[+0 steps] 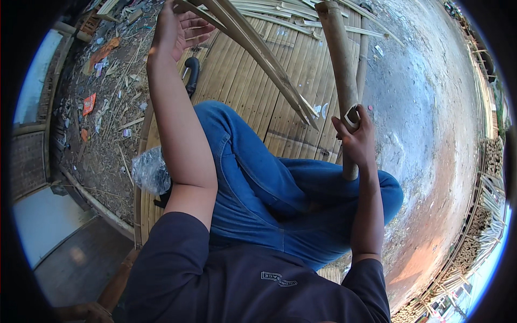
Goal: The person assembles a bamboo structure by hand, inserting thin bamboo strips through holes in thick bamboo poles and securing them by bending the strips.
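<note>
My left hand (186, 32) is raised at the top, fingers stretched apart. Beside its thumb runs a split bamboo length (253, 51), slanting down toward the platform; the hand's upper part is cut off by the frame. My right hand (358, 137) is closed around a bamboo pole (339, 59), which stands steeply with its lower end by my knee. A pale-rimmed hollow opening (352, 115) shows between the fingers; whether it belongs to the pole or a separate piece I cannot tell. A black curved tool handle (191, 75) lies below my left hand.
I sit cross-legged on a slatted bamboo platform (274, 102). Several split bamboo strips (291, 13) lie at its far end. Crumpled clear plastic (151, 171) is by my left elbow. Littered soil (110, 107) lies left, grey ground (420, 134) right. Another person's arm (116, 282) shows at lower left.
</note>
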{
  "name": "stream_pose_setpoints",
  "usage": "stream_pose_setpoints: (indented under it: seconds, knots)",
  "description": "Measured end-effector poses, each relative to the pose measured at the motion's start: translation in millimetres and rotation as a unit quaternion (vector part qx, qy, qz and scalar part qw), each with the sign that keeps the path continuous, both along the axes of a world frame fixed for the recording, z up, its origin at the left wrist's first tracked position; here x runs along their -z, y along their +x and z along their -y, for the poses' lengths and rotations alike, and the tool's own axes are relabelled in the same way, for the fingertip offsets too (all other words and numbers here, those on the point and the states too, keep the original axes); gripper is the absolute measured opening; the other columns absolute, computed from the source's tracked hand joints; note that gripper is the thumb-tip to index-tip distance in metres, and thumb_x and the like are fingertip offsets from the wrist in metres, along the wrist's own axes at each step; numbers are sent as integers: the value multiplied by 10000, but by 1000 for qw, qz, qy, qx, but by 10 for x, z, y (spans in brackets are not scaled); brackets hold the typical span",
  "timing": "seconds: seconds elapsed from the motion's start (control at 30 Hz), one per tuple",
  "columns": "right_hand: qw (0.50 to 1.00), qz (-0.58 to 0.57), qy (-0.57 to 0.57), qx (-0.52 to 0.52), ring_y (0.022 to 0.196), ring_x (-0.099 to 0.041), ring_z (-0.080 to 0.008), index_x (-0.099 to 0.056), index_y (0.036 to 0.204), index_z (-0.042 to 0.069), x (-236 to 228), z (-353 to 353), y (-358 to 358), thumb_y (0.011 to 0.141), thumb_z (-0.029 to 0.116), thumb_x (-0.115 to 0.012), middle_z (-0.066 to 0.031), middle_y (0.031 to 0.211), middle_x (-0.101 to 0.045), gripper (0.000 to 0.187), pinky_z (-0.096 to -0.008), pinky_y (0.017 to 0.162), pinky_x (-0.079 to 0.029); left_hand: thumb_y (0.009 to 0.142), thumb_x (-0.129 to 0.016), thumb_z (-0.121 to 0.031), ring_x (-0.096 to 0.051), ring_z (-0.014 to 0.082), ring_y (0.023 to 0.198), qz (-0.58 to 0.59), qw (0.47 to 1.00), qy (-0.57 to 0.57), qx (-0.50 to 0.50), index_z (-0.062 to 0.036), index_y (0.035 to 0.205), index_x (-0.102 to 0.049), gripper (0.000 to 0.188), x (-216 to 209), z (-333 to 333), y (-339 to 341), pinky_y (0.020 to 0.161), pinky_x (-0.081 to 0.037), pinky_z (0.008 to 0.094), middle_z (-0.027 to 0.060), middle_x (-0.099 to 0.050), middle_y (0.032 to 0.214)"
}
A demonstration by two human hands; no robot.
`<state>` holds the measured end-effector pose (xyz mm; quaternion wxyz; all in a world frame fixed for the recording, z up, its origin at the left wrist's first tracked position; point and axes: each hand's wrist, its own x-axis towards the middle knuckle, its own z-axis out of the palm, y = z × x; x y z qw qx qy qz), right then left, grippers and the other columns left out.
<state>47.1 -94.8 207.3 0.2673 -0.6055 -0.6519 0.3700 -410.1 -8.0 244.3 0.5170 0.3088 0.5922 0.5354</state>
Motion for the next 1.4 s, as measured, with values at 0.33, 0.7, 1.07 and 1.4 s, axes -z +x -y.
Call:
stream_pose_setpoints:
  seconds: [0.33,0.7,1.07,1.4]
  knots:
    - [1000,-4,14,-12,627,-644,-132,-553,1176,-33,61,-12,14,887,180,-817,-70,776,-633,446,-302,562,-521,1051,-374,-540,-677,248,717,133,978,94,-127,40,1190,-625,647,-215,113,562,686,-560,381,135,-689,892]
    - [1000,-1,-11,-9,719,-682,-177,-571,1147,-29,38,-22,-5,867,184,-819,-146,814,-697,431,-348,651,-538,1048,-528,-446,-577,126,670,433,845,268,164,91,1241,-553,571,-37,-59,427,751,-591,397,35,-563,751]
    - [1000,11,-11,-6,732,-706,-195,-582,1147,-29,43,-27,11,872,214,-816,-156,822,-703,434,-353,656,-544,1095,-411,-467,-483,125,633,482,775,292,284,110,1294,-502,616,-257,71,635,861,-498,494,0,-450,774]
    - [1000,26,9,2,748,-706,-239,-593,1149,-27,47,-36,61,816,210,-872,-154,822,-697,495,-377,699,-549,1076,-471,-480,-486,125,616,492,752,289,330,-9,1108,-531,476,-305,58,690,886,-477,531,13,-459,757]
